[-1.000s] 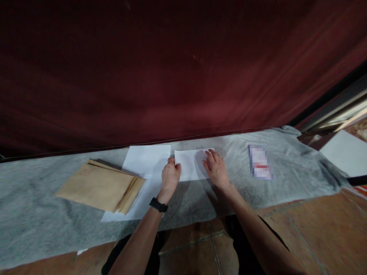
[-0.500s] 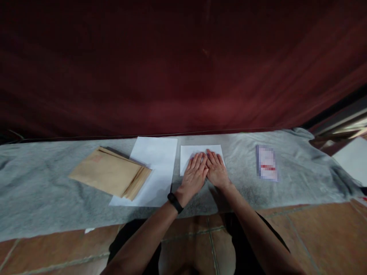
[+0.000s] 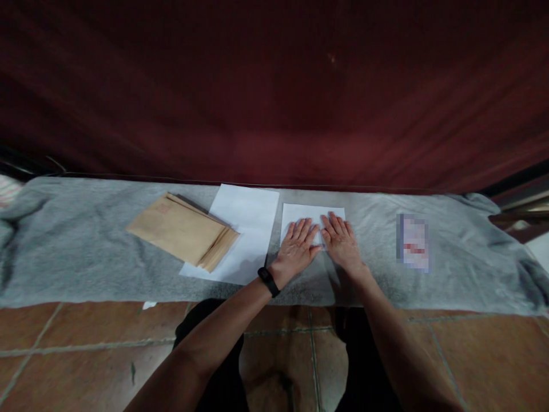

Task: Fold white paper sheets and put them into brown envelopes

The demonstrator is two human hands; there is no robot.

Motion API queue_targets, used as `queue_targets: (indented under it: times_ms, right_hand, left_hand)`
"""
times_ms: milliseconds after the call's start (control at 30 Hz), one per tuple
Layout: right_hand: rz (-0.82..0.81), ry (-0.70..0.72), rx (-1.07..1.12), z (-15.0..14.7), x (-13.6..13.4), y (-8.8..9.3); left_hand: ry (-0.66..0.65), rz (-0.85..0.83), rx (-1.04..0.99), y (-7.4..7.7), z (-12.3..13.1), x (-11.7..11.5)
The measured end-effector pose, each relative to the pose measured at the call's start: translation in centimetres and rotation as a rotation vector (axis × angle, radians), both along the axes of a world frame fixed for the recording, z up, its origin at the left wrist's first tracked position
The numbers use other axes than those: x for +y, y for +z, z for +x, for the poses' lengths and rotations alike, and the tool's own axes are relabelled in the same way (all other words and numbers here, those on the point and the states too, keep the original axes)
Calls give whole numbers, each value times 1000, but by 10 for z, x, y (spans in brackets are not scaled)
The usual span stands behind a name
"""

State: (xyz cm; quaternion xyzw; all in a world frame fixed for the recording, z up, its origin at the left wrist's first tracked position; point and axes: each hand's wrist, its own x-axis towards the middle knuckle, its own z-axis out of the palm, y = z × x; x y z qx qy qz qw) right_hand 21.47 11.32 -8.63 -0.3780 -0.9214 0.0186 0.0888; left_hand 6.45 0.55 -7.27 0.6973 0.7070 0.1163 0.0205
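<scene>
A small white sheet of paper [image 3: 306,211], seemingly folded, lies on the grey cloth in front of me. My left hand [image 3: 299,246] rests flat on its left part, fingers spread. On its right part lies my right hand [image 3: 342,240], palm down with the fingers stretched out. A gap separates the two hands. Both palms hide the near part of the paper. Left of it lie larger white sheets [image 3: 247,209], partly covered by a stack of brown envelopes [image 3: 180,229].
Grey cloth [image 3: 86,269] covers the long, narrow surface. A blurred packet with a red mark [image 3: 415,243] lies to the right. Behind stands a dark red curtain-like backdrop [image 3: 274,114]. Tiled floor [image 3: 86,366] shows below, with a white scrap [image 3: 149,305] on it.
My hands have moved apart, the right one sliding toward the paper's right edge. The view has shifted, so everything on the cloth appears slightly higher and further right.
</scene>
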Motion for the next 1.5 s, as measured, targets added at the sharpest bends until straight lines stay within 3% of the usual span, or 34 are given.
queue_targets:
  times_ms: [300,467,567,700,800,1200,1500]
  right_hand:
    - [49,-147,-89,30,18,2]
    - [95,-231,29,37,27,3]
    - [47,-128,164,25,21,5]
    - [-137,162,259,-4,2,7]
    - [-197,236,246,-21,-9,6]
    - [-88,57,130,-29,8,7]
    - [-22,-141,117,-10,30,2]
  left_hand:
    - [10,-20,40,5,2,0]
    - [15,-14,54,4,3,0]
    - [17,-1,60,3,3,0]
    - [8,15,76,-2,4,1]
    - [2,28,106,-5,4,1]
    - [30,37,22,-5,-2,0]
    - [140,-14,44,-1,-18,-3]
